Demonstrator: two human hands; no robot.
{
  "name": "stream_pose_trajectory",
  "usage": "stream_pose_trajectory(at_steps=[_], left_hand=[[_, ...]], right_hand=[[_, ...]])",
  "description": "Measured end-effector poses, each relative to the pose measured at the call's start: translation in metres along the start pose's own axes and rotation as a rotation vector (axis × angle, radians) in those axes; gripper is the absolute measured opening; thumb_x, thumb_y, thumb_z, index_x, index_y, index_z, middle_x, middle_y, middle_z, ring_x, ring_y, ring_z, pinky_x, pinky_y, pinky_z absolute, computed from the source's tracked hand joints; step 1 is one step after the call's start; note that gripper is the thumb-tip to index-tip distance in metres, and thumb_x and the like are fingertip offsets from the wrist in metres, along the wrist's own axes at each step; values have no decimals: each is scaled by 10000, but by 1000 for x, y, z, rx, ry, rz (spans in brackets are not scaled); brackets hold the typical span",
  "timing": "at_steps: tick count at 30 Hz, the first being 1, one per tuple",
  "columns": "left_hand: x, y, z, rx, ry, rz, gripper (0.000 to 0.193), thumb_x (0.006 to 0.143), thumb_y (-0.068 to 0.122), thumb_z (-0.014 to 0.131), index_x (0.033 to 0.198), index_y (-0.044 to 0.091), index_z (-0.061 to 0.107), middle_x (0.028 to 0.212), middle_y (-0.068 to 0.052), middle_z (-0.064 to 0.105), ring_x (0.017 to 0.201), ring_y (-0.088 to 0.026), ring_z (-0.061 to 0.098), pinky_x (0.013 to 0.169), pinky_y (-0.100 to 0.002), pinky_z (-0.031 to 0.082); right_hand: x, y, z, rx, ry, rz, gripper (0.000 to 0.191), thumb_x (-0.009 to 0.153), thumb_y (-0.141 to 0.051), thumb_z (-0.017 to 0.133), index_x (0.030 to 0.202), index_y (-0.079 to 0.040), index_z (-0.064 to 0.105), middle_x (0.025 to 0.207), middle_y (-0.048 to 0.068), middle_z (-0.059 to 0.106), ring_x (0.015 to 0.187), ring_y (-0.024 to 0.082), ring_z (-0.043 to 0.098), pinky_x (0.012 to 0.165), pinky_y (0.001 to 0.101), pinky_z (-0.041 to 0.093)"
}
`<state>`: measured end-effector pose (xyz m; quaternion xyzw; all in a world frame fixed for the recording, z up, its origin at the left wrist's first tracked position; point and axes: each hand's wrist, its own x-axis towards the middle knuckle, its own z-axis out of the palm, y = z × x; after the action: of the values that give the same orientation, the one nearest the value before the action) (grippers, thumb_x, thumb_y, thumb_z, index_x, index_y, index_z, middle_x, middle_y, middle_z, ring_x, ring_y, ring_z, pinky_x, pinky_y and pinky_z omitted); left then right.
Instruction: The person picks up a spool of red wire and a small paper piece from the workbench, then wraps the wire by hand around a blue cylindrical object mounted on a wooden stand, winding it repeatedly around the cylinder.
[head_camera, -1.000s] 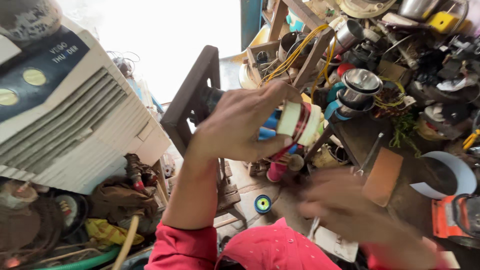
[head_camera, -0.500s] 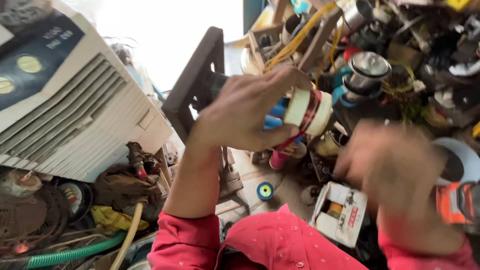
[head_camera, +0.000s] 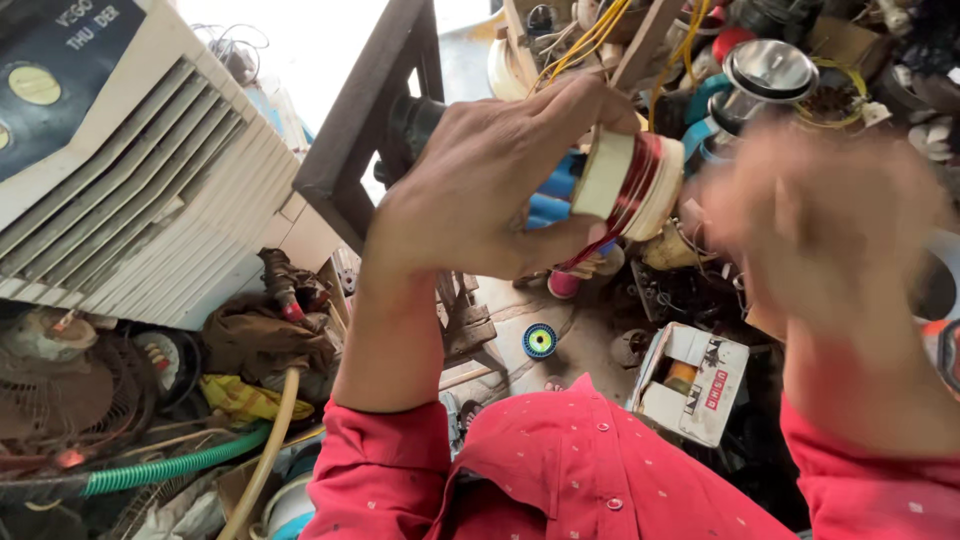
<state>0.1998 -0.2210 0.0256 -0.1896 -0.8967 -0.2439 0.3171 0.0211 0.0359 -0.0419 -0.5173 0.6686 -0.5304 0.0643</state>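
Your left hand (head_camera: 480, 190) gripped a cream spool of red wire (head_camera: 630, 185), raised above the cluttered floor (head_camera: 590, 340). Your right hand (head_camera: 830, 220) was beside it, blurred; its grip I cannot tell. Loose windings could slip off and unravel.

A cluttered repair workshop. A white louvred air cooler (head_camera: 130, 190) fills the upper left. Tangled yellow wires (head_camera: 590, 35), metal parts and a green corrugated hose (head_camera: 170, 465) crowd the floor.
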Motion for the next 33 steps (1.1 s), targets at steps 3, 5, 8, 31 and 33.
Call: stream_pose_trajectory(at_steps=[3,5,8,31,33], left_hand=[[-3,2,-2,-9,-24,7,591,841,264,792,1313,77,488,1243,-92,639,1076,-337,664,860,-380,534],[-5,2,-4,-5,0,3,593,826,259,785,1310,81,492,1239,-93,644,1094,-340,667,870,-389,538],[-8,1,-5,14,47,-92,594,822,275,803,1328,113,538,1221,-87,679,1095,-343,687,855,-405,548],[-4,25,-25,-87,7,-32,716,734,273,740,1391,111,504,1341,-104,635,1061,-308,712,893,-397,572],[-1,28,-31,-49,-17,-43,705,694,281,733,1369,167,563,1341,-99,648,970,-301,722,793,-398,566]], right_hand=[[60,30,43,317,69,-52,82,1131,-8,604,1076,-37,658,961,-20,675,796,39,599,721,205,464],[45,33,96,45,130,-59,487,868,-129,738,1289,-13,524,1156,93,627,1084,184,600,903,360,514],[-16,-1,116,-16,-293,128,170,1044,-167,581,916,-84,655,783,79,623,681,222,625,723,354,516],[62,44,85,-58,111,-161,362,846,-163,797,1133,-28,622,1046,147,672,971,205,634,888,337,520],[21,58,131,-271,148,178,546,957,-117,583,1460,67,480,1310,247,622,1150,391,612,972,439,464]])
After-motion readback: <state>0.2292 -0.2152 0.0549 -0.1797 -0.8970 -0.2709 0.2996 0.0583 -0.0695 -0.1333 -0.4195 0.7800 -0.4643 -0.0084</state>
